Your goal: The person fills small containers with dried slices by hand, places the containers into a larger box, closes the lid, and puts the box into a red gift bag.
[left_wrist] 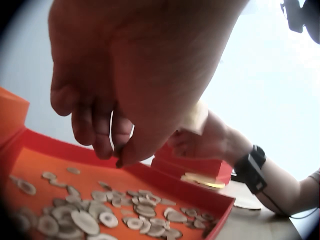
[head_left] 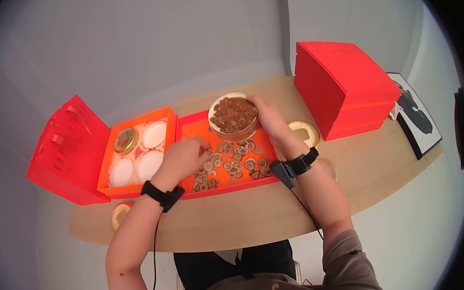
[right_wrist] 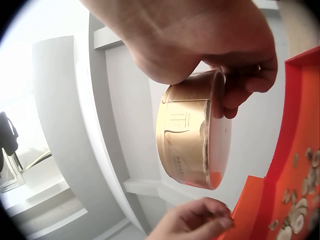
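My right hand [head_left: 269,118] grips the side of a round clear tub [right_wrist: 192,132] with a gold label. Brown chunky pieces [head_left: 234,115] fill the tub, which is tilted above the far part of a red tray [head_left: 189,130] with an orange floor. Many thin, pale, dark-edged round slices [head_left: 236,154] lie scattered in the tray. Over the tray's left side, my left hand [head_left: 188,157] has thumb and fingertips together. A small dark piece [left_wrist: 119,163] shows at those fingertips in the left wrist view, mostly hidden by them.
Left of the tray, an orange box [head_left: 171,129] holds a gold-rimmed jar [head_left: 125,140] and several white round items [head_left: 154,134]. A red lid [head_left: 67,154] stands beyond it. At right are a tall red box [head_left: 343,91], a gold lid [head_left: 309,129] and a framed picture [head_left: 418,115].
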A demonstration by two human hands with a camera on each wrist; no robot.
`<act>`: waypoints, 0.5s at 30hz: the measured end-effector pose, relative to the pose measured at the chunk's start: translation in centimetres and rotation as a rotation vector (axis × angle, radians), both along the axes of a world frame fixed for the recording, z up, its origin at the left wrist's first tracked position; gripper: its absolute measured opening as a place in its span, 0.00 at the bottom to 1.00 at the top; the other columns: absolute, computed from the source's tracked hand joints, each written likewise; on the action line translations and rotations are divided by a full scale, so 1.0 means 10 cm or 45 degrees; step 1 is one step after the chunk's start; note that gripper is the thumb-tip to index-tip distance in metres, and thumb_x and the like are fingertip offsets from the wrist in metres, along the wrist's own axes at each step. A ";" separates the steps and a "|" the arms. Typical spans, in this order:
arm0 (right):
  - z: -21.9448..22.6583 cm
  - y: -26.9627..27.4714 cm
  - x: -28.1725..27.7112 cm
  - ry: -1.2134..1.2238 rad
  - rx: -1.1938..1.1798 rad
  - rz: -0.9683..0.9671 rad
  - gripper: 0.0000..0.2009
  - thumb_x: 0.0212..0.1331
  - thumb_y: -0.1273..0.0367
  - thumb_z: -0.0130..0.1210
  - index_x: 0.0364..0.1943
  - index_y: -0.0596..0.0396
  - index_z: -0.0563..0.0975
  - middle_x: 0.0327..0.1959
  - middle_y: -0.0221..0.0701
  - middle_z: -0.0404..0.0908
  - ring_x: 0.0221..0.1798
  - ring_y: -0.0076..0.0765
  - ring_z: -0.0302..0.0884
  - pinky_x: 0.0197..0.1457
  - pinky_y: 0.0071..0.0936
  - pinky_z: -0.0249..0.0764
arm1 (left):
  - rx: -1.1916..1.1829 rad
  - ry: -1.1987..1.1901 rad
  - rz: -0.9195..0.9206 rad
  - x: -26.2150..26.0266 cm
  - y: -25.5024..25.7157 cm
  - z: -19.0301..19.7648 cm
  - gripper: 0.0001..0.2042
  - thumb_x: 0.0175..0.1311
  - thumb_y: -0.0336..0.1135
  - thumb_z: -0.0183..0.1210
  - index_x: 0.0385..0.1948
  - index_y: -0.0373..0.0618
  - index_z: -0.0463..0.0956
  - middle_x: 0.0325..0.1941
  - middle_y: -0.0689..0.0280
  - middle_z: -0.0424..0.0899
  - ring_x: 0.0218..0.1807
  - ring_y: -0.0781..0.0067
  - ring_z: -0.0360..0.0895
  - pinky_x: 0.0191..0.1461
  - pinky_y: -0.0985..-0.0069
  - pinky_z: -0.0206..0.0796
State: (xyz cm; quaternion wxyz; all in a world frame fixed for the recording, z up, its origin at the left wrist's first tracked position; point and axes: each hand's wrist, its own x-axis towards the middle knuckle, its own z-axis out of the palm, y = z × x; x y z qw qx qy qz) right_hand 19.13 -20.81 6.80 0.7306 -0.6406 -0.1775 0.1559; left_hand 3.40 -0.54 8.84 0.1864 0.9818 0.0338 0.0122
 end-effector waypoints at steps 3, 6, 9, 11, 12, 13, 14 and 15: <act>-0.03 0.02 -0.02 0.015 -0.061 0.023 0.20 0.73 0.54 0.48 0.51 0.57 0.79 0.35 0.26 0.79 0.32 0.22 0.73 0.32 0.23 0.68 | -0.149 -0.240 0.012 -0.01 0.01 0.41 0.11 0.64 0.37 0.63 0.38 0.37 0.81 0.34 0.58 0.84 0.36 0.61 0.80 0.43 0.66 0.73; -0.11 0.08 -0.07 0.045 -0.033 0.037 0.20 0.73 0.54 0.48 0.50 0.57 0.79 0.33 0.26 0.79 0.28 0.22 0.73 0.29 0.22 0.67 | -0.234 -0.362 0.012 0.03 -0.13 0.73 0.12 0.66 0.39 0.64 0.39 0.37 0.81 0.33 0.60 0.83 0.34 0.67 0.77 0.42 0.68 0.71; -0.11 0.13 -0.25 0.113 0.040 0.063 0.21 0.73 0.53 0.48 0.48 0.57 0.80 0.32 0.27 0.79 0.24 0.22 0.73 0.25 0.21 0.65 | -0.207 -0.281 -0.095 0.12 -0.15 0.66 0.12 0.66 0.39 0.64 0.42 0.40 0.82 0.37 0.59 0.84 0.37 0.64 0.80 0.43 0.68 0.72; -0.14 0.12 -0.32 0.098 -0.016 0.092 0.21 0.73 0.53 0.48 0.48 0.57 0.80 0.32 0.28 0.79 0.24 0.22 0.73 0.26 0.22 0.66 | -0.128 -0.313 -0.150 0.12 -0.15 0.62 0.11 0.67 0.38 0.63 0.43 0.40 0.82 0.38 0.59 0.85 0.39 0.63 0.81 0.44 0.67 0.73; -0.15 0.11 -0.37 0.100 -0.072 0.117 0.21 0.73 0.53 0.48 0.48 0.57 0.80 0.32 0.28 0.79 0.24 0.22 0.72 0.26 0.22 0.66 | -0.051 -0.328 -0.206 0.09 -0.16 0.62 0.11 0.67 0.38 0.62 0.44 0.40 0.83 0.39 0.59 0.85 0.40 0.61 0.82 0.45 0.66 0.74; -0.17 0.12 -0.43 0.084 -0.059 0.075 0.21 0.73 0.53 0.47 0.48 0.57 0.80 0.32 0.27 0.79 0.25 0.21 0.72 0.27 0.22 0.67 | -0.057 -0.306 -0.213 0.07 -0.15 0.63 0.11 0.68 0.36 0.61 0.45 0.41 0.83 0.39 0.59 0.86 0.42 0.60 0.83 0.46 0.66 0.74; -0.14 0.09 -0.48 0.078 -0.056 0.062 0.21 0.73 0.53 0.47 0.48 0.57 0.80 0.32 0.27 0.79 0.25 0.21 0.72 0.27 0.22 0.67 | -0.055 -0.312 -0.227 0.04 -0.15 0.63 0.11 0.68 0.36 0.61 0.45 0.41 0.83 0.39 0.59 0.86 0.42 0.60 0.83 0.46 0.66 0.74; -0.11 0.06 -0.53 0.112 -0.061 0.088 0.21 0.73 0.53 0.47 0.49 0.57 0.79 0.33 0.27 0.79 0.26 0.21 0.73 0.28 0.22 0.68 | -0.056 -0.333 -0.214 0.02 -0.13 0.62 0.11 0.68 0.37 0.60 0.45 0.42 0.83 0.39 0.59 0.86 0.42 0.60 0.83 0.46 0.66 0.74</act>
